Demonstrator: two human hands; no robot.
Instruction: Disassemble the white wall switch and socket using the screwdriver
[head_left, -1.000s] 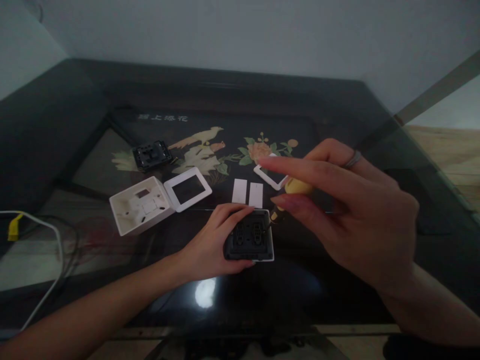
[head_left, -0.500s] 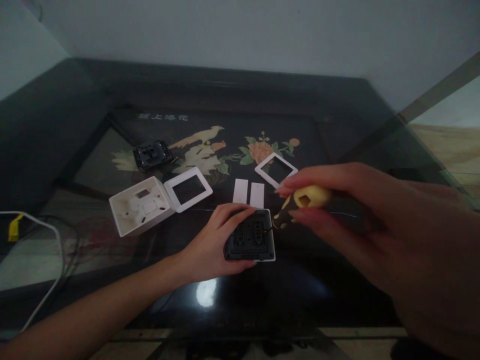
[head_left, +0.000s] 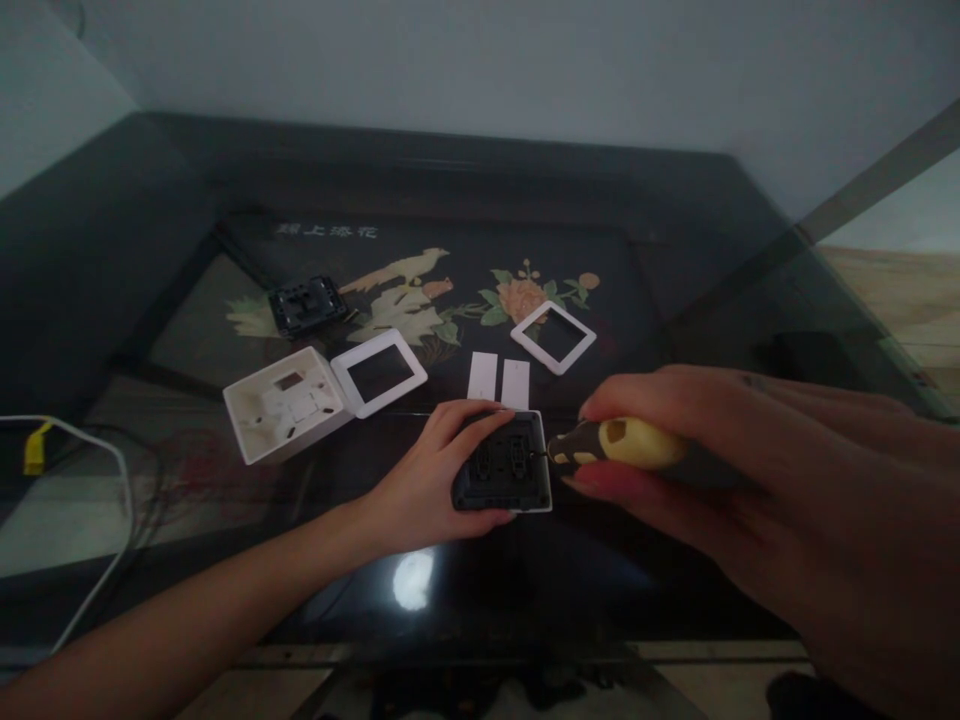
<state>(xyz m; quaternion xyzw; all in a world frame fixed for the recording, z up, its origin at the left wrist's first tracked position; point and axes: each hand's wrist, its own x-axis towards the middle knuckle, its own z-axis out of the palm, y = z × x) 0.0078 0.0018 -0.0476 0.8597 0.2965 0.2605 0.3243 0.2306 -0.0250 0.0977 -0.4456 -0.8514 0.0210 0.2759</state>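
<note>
At lower centre, the black switch module point(head_left: 504, 470) is gripped by the left hand point(head_left: 431, 480), the yellow-black screwdriver point(head_left: 641, 443) by the right point(head_left: 600, 440).

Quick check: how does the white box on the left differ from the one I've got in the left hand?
The left-side box shows its bare white inside; the held box has a black insert in it. The left-side box lies untouched and angled, while the held box is gripped by the left hand and sits nearly square to the view. Both have white walls.
</note>
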